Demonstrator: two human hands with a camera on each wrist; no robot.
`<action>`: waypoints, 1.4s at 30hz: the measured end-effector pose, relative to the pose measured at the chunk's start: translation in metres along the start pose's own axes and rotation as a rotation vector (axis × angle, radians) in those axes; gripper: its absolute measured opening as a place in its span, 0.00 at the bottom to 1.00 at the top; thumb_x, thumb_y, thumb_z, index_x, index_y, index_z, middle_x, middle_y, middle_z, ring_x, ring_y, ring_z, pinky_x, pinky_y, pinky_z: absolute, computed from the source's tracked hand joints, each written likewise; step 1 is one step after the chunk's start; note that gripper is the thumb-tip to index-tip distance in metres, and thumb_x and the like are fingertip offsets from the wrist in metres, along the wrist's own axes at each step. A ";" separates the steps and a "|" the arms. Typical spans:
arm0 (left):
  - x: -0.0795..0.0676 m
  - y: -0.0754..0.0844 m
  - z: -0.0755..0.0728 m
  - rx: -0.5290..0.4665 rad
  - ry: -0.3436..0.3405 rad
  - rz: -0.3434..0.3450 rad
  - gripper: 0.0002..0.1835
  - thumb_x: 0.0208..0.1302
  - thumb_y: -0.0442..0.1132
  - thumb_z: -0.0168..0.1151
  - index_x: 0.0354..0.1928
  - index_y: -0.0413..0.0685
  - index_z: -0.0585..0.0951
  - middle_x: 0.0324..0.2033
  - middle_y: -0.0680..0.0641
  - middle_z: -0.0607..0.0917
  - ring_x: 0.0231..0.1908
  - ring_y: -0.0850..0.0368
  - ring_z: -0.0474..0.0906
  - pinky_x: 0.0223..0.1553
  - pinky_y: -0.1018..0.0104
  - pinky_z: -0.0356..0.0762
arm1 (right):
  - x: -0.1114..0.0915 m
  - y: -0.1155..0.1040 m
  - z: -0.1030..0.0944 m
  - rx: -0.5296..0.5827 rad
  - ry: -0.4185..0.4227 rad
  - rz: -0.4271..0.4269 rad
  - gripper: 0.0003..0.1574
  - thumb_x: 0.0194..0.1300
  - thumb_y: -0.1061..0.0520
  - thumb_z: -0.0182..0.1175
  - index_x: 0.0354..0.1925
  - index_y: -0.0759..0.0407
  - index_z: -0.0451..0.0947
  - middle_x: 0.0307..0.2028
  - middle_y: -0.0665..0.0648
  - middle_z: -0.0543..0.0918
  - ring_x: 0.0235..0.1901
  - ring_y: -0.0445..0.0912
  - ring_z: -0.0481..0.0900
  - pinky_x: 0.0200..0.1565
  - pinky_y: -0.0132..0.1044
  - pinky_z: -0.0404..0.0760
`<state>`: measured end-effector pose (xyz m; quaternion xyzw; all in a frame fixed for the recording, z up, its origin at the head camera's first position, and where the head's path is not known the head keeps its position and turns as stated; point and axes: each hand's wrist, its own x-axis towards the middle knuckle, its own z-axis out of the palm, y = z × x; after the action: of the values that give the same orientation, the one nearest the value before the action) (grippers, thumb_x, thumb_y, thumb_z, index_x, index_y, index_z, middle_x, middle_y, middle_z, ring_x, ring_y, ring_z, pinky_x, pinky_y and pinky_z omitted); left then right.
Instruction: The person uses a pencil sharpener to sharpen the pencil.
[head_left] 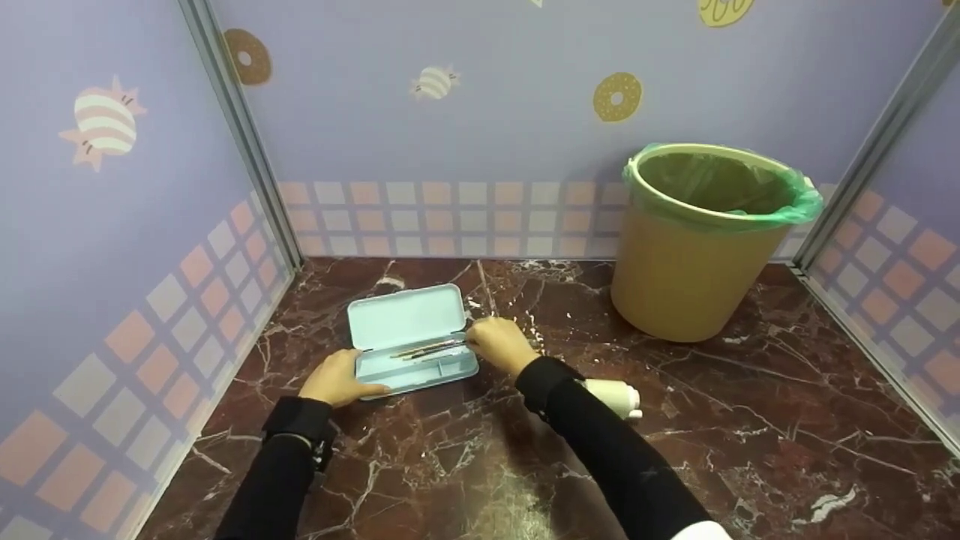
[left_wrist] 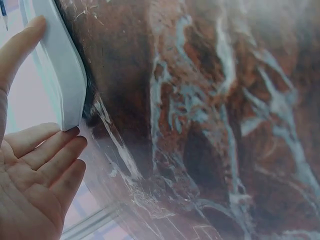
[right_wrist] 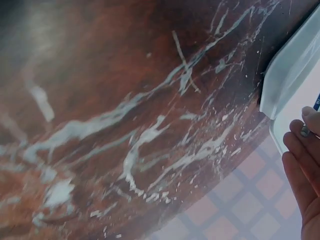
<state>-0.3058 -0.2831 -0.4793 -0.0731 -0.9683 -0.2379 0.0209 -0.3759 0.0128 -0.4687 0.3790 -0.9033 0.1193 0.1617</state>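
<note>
A light blue pencil case [head_left: 407,316] lies with its lid raised on the dark red marbled table. Several pencils [head_left: 427,349] lie slanted in its tray. My left hand [head_left: 335,379] holds the case's left end; in the left wrist view its thumb lies on the rim and its fingertips touch the corner of the case [left_wrist: 72,82]. At the right end of the tray, my right hand [head_left: 501,343] pinches the end of a dark pencil [right_wrist: 317,103] between thumb and fingers. How many pencils it holds is hidden by the fingers.
A cream cylindrical object with white end parts [head_left: 615,397] lies beside the right forearm, partly covered by it. White crumbs [head_left: 534,330] are scattered right of the case. A tan bin [head_left: 686,277] with a green liner stands at the back right. Patterned walls enclose the table.
</note>
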 end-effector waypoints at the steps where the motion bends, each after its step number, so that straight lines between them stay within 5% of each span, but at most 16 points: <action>1: -0.001 0.000 0.000 0.002 0.000 -0.004 0.41 0.49 0.53 0.80 0.57 0.30 0.79 0.50 0.30 0.86 0.50 0.35 0.83 0.55 0.40 0.78 | 0.003 -0.001 0.002 0.000 -0.001 0.005 0.08 0.63 0.64 0.66 0.26 0.60 0.85 0.28 0.58 0.90 0.30 0.55 0.88 0.36 0.50 0.85; 17: -0.007 -0.004 -0.001 -0.005 -0.002 0.001 0.43 0.50 0.55 0.80 0.59 0.29 0.78 0.50 0.31 0.86 0.48 0.38 0.83 0.54 0.41 0.78 | 0.021 -0.018 0.028 -0.020 -0.072 0.044 0.10 0.62 0.63 0.66 0.24 0.59 0.85 0.26 0.56 0.89 0.29 0.51 0.87 0.34 0.44 0.83; 42: -0.001 0.000 -0.003 0.017 -0.015 -0.041 0.45 0.49 0.57 0.80 0.60 0.30 0.77 0.52 0.31 0.85 0.50 0.36 0.84 0.54 0.40 0.79 | 0.038 -0.018 0.023 -0.200 -0.168 0.052 0.05 0.59 0.57 0.72 0.29 0.57 0.87 0.33 0.57 0.91 0.35 0.52 0.90 0.37 0.46 0.89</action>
<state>-0.3046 -0.2842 -0.4766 -0.0550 -0.9717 -0.2295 0.0096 -0.3930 -0.0320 -0.4738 0.3463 -0.9305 0.0009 0.1194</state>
